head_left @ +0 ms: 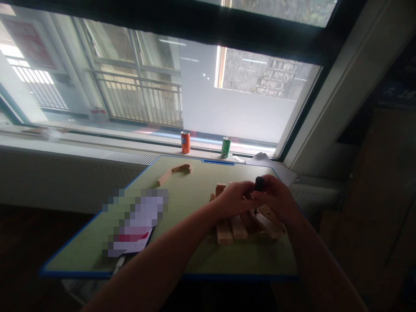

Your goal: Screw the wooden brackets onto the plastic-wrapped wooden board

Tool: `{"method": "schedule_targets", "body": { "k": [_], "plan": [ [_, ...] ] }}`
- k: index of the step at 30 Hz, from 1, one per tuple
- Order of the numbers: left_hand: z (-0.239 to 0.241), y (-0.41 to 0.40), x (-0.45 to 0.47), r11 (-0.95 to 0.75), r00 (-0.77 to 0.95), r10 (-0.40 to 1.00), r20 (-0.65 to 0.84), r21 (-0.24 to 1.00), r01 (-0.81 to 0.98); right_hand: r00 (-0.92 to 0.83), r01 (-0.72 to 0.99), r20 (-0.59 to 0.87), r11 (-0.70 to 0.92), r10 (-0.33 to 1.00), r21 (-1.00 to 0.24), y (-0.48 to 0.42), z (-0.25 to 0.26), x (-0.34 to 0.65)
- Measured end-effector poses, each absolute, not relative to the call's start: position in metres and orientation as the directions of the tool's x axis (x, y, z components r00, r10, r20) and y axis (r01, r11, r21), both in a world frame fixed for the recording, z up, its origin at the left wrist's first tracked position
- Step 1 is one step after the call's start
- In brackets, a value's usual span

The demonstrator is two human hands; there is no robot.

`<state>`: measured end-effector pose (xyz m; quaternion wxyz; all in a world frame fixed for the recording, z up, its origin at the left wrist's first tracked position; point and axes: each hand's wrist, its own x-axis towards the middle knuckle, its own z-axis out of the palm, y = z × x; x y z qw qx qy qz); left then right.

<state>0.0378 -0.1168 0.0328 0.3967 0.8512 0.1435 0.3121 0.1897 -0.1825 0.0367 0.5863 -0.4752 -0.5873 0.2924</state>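
Note:
My right hand is closed round a screwdriver with a black handle, held upright above a group of pale wooden pieces. A dark tip shows below the fingers, close to a slanted wooden piece. From the left, my left hand reaches in over the wood, its thumb and fingers pinched together beside the handle. What lies inside that pinch is hidden. Two short wooden bars stick out toward me under the left hand. Both hands cover much of the wooden group.
The light table has a blue rim. A bent wooden piece lies at its back left, and a blurred flat device or booklet at the left. An orange can and a green can stand on the sill by the window.

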Motion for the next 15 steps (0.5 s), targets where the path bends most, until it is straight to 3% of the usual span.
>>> {"method": "schedule_targets", "body": {
  "k": [8, 12, 15],
  "plan": [
    [0.0351, -0.1178, 0.0392, -0.643, 0.841, 0.374, 0.391, 0.763, -0.069, 0.137, 0.081, 0.386, 0.378, 0.912, -0.922, -0.1853, 0.0395, 0.1925],
    [0.0324, -0.1175, 0.0397, -0.65, 0.784, 0.47, 0.405, 0.76, -0.003, 0.189, 0.041, 0.414, 0.414, 0.89, -0.909, -0.1826, 0.039, 0.1896],
    [0.0317, -0.1162, 0.0404, -0.66, 0.769, 0.466, 0.439, 0.751, -0.029, 0.188, 0.064, 0.453, 0.449, 0.871, -0.891, -0.1799, 0.0378, 0.1913]
  ]
}}
